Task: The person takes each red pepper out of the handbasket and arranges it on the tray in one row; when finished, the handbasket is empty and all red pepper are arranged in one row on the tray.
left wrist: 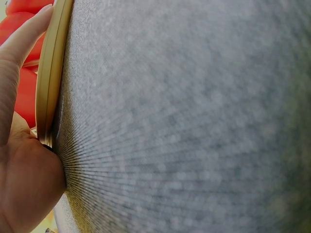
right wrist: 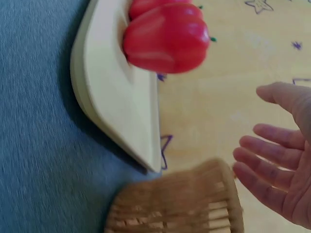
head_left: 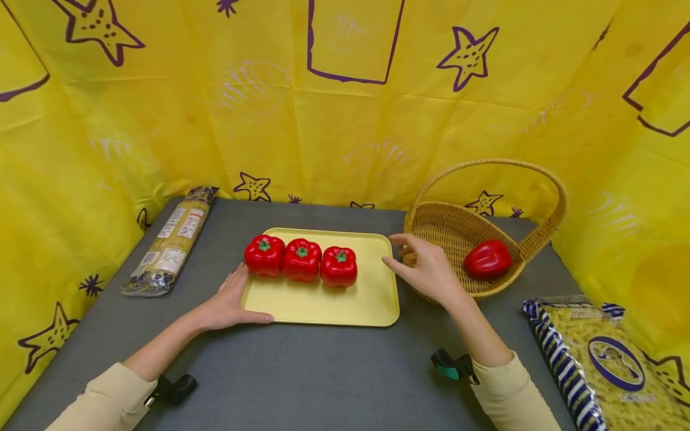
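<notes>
Three red bell peppers [head_left: 302, 263] with green stems stand in a row on a pale yellow tray [head_left: 323, 308]. My left hand [head_left: 229, 308] rests at the tray's left end, its thumb along the near edge. In the left wrist view that thumb lies against the tray rim [left wrist: 51, 73]. My right hand [head_left: 428, 272] hovers beside the tray's right end, fingers spread and holding nothing. Right of it is a handled wicker basket [head_left: 439, 224] with one more red bell pepper [head_left: 487, 259] inside. The right wrist view shows a gap between that hand [right wrist: 282, 155] and the nearest pepper [right wrist: 167, 41].
A long bag of noodles or spaghetti [head_left: 175, 239] lies at the back left of the grey table [head_left: 334, 377]. At the front right lies a striped bag of pasta [head_left: 609, 365]. Yellow cloth [head_left: 334, 137] with sea drawings encloses the table at the back and sides.
</notes>
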Motion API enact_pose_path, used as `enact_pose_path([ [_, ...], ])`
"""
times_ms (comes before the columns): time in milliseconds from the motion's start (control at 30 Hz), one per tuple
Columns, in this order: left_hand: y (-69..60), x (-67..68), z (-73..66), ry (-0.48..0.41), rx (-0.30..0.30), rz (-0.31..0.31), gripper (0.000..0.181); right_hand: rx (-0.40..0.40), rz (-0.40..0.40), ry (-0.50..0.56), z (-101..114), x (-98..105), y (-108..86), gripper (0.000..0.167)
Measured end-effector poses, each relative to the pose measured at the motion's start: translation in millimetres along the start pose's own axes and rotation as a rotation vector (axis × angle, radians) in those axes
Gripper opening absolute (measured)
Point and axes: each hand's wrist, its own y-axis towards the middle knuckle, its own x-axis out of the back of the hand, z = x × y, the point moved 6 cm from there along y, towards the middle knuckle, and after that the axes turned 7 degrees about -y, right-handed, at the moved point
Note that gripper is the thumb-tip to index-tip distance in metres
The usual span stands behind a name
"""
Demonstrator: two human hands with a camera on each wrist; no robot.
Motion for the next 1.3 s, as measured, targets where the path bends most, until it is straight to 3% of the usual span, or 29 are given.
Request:
enact_pose_path([
  [233,0.0,0.5,2.1,0.012,0.005,-0.007,0.123,-0.014,-0.105,0.034,-18,21,-7.5,0.037],
  [467,0.7,0.0,5.0,0.0,0.007,-0.003,0.122,-0.067,-0.14,0.029,-36,30,-13.3,0.035],
  [667,0.4,-0.3,3.3,0.002,0.0,-0.008,0.122,-0.153,-0.169,-0.038,-53,40,-17.9,0.033],
  [967,0.4,0.4,-1.1,0.0,-0.002,-0.008,0.121,-0.297,-0.127,-0.197,-79,53,-26.1,0.044],
  [1300,1.3,-0.3,-0.2,0.002,0.001,-0.01,0.122,-0.407,-0.102,-0.29,-106,62,-33.0,0.051],
])
